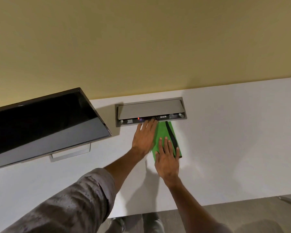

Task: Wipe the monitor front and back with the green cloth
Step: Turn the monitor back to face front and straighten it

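A black monitor (pixel 45 121) stands on its silver foot at the left of the white desk (pixel 233 140), its dark screen facing me. The green cloth (pixel 161 135) with a dark strip along one edge lies folded flat on the desk, right of the monitor. My left hand (pixel 144 137) lies flat with straight fingers along the cloth's left edge, its fingertips reaching the grey socket box. My right hand (pixel 167 158) presses flat on the near end of the cloth, fingers straight.
A grey recessed socket box (pixel 149 110) with its lid half raised sits in the desk just behind the cloth; a small red light shows inside. A yellowish wall rises behind the desk. The desk's near edge and grey floor are at the bottom right.
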{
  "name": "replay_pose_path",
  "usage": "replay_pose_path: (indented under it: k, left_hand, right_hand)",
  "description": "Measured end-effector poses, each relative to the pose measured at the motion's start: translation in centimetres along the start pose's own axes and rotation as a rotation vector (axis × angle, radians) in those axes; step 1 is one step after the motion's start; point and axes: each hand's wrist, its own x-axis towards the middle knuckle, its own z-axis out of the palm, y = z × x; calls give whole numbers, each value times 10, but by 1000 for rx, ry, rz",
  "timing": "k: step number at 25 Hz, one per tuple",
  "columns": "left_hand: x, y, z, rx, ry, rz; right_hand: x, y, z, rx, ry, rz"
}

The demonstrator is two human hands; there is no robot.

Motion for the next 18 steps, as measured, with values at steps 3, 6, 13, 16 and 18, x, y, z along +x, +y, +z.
replay_pose_path:
  k: [3, 6, 13, 16, 18]
  left_hand:
    - [-17, 0, 39, -81, -5, 38]
    - [-13, 1, 64, -83, -37, 15]
    - [-4, 12, 63, 4, -45, 135]
    - [-8, 14, 75, -71, -63, 112]
    - [-4, 16, 75, -49, -90, 96]
  right_hand:
    - [13, 20, -2, -20, 37, -60]
    - [25, 38, -5, -70, 55, -121]
    - [23, 35, 9, -112, 32, -52]
    - [26, 36, 11, -116, 28, -62]
    - [29, 39, 10, -112, 20, -62]
